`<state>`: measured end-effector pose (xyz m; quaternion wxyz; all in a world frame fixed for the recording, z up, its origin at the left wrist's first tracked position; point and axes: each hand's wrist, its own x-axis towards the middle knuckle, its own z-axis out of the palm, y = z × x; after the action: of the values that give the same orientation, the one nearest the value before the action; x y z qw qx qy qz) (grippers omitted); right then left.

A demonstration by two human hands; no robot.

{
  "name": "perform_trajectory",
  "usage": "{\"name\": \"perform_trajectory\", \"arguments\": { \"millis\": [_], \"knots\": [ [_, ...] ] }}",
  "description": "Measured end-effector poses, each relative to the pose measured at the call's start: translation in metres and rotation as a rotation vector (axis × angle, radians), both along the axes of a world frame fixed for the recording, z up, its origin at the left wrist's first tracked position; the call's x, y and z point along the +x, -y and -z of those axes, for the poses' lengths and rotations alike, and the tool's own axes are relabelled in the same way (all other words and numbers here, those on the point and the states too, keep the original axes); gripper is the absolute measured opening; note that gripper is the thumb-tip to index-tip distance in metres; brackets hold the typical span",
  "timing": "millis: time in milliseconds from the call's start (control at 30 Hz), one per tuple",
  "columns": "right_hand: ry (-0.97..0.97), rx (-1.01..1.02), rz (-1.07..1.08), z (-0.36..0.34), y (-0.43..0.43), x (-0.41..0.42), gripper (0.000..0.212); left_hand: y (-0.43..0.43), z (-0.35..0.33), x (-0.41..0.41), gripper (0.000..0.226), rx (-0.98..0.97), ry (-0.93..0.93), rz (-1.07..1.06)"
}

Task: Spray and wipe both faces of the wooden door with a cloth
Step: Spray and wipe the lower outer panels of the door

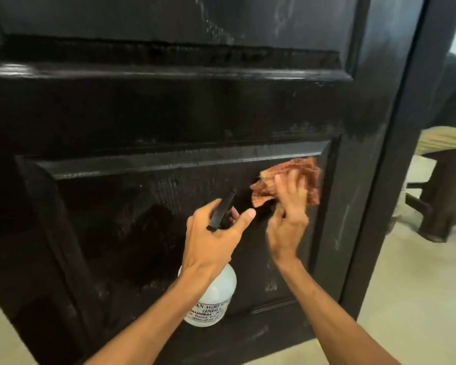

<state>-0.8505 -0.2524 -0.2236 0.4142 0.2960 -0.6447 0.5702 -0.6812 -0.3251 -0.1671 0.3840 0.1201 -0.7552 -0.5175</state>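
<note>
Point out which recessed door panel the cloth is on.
The lower panel: the right hand presses the cloth against its upper right corner. The upper panel, above the cross rail, has no cloth on it. The left hand holds the spray bottle.

Black door; red-checked cloth
</note>
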Motion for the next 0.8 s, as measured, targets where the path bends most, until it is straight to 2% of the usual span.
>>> {"name": "perform_trajectory", "arguments": {
  "millis": [100, 133, 233, 267, 300, 367, 400, 433, 500, 567, 600, 633, 700, 733, 767, 800],
  "knots": [
    [-0.281, 0.225, -0.030, -0.001, -0.013, -0.015, 0.039, -0.015, -0.018, -0.016, 0.030, -0.009, 0.003, 0.023],
    [-0.263, 0.191, -0.014, -0.005, -0.018, -0.024, 0.044, -0.013, -0.019, -0.018, 0.030, 0.004, 0.018, 0.016],
    [0.104, -0.208, 0.054, -0.031, -0.043, -0.048, 0.064, -0.016, -0.025, -0.035, 0.034, 0.010, 0.048, -0.009],
    [0.139, -0.251, 0.052, -0.040, -0.043, -0.046, 0.065, -0.019, -0.028, -0.040, 0.034, 0.014, 0.047, -0.020],
    [0.085, -0.191, 0.043, -0.044, -0.038, -0.038, 0.062, -0.019, -0.030, -0.042, 0.034, 0.014, 0.042, -0.026],
    [-0.170, 0.060, -0.025, -0.032, -0.025, -0.025, 0.053, -0.017, -0.029, -0.043, 0.033, 0.001, 0.028, -0.035],
    [-0.273, 0.139, -0.032, -0.029, -0.025, -0.026, 0.050, -0.015, -0.028, -0.044, 0.031, 0.009, 0.030, -0.043],
    [-0.297, 0.144, -0.020, -0.033, -0.029, -0.031, 0.051, -0.012, -0.025, -0.045, 0.032, 0.029, 0.040, -0.059],
    [-0.107, -0.067, 0.046, -0.048, -0.037, -0.047, 0.062, -0.009, -0.023, -0.044, 0.031, 0.065, 0.051, -0.081],
    [0.096, -0.298, 0.066, -0.067, -0.036, -0.046, 0.063, -0.003, -0.020, -0.039, 0.030, 0.040, 0.034, -0.099],
    [0.073, -0.269, 0.064, -0.070, -0.027, -0.036, 0.059, 0.001, -0.020, -0.034, 0.031, 0.028, 0.021, -0.116],
    [-0.023, -0.142, 0.032, -0.065, -0.014, -0.022, 0.054, 0.005, -0.020, -0.029, 0.031, 0.023, 0.019, -0.143],
    [-0.335, 0.174, -0.076, -0.046, 0.004, 0.001, 0.045, 0.015, -0.016, -0.019, 0.032, 0.015, 0.022, -0.191],
    [-0.430, 0.247, -0.112, -0.044, 0.012, 0.009, 0.045, 0.024, -0.013, -0.011, 0.033, 0.013, 0.017, -0.221],
    [-0.420, 0.239, -0.117, -0.049, 0.012, 0.010, 0.047, 0.030, -0.011, -0.006, 0.032, 0.012, 0.008, -0.235],
    [-0.330, 0.145, -0.101, -0.055, 0.016, 0.009, 0.050, 0.037, -0.010, 0.001, 0.030, 0.016, 0.003, -0.245]
  ]
}}
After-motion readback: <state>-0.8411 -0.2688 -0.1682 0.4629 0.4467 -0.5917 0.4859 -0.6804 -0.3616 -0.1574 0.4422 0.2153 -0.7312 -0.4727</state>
